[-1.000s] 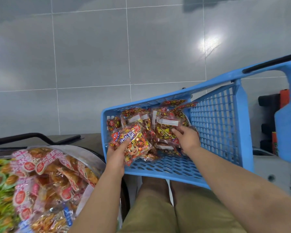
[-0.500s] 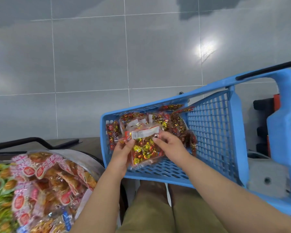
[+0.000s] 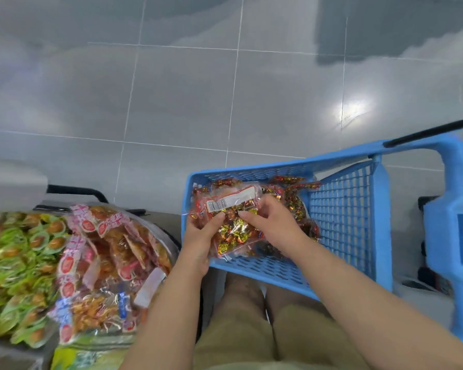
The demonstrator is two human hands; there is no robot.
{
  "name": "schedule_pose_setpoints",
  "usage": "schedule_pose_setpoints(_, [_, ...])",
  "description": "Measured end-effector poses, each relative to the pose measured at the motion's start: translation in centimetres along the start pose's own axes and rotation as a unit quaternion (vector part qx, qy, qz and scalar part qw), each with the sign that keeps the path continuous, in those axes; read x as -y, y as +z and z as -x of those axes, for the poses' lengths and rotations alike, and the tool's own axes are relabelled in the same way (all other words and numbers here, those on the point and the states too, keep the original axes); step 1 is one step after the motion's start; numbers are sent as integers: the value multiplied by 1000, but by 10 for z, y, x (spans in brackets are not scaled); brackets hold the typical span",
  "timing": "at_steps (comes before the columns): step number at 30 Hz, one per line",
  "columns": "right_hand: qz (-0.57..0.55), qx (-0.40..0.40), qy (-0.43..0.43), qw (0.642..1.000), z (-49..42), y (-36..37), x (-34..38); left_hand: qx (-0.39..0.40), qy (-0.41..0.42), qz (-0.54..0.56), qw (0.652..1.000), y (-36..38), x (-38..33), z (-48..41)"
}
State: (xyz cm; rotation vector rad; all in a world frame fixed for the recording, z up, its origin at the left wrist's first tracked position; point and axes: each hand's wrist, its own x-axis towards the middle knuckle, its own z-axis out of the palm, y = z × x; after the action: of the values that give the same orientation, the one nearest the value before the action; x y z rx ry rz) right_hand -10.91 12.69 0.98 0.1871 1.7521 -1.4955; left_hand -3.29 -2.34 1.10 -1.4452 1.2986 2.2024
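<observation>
We hold a candy bag over the blue basket.
Our left hand and right hand pinch it close together, above the near rim; the slick wrap could slide free and drop to the floor.

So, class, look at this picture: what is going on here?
A person holds a clear bag of foil-wrapped sweets in both hands, the left hand gripping its left edge and the right hand its right side, just above a blue plastic basket. The basket holds more bags of the same kind. To the person's left lies a heap of other snack packs.
</observation>
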Motion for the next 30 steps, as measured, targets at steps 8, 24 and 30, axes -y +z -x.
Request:
schedule_pose_setpoints(8, [1,162,-30,986,68,52,47,-155,74,144,974,-63,21,122])
schedule_pose_setpoints(24, [-153,384,209,886,208,274,13,-404,239,416,779,-281,151,363])
schedule_pose_setpoints(30, [-44,471,194,859,258,356,-8,-440,284,417,743,-368,179,418])
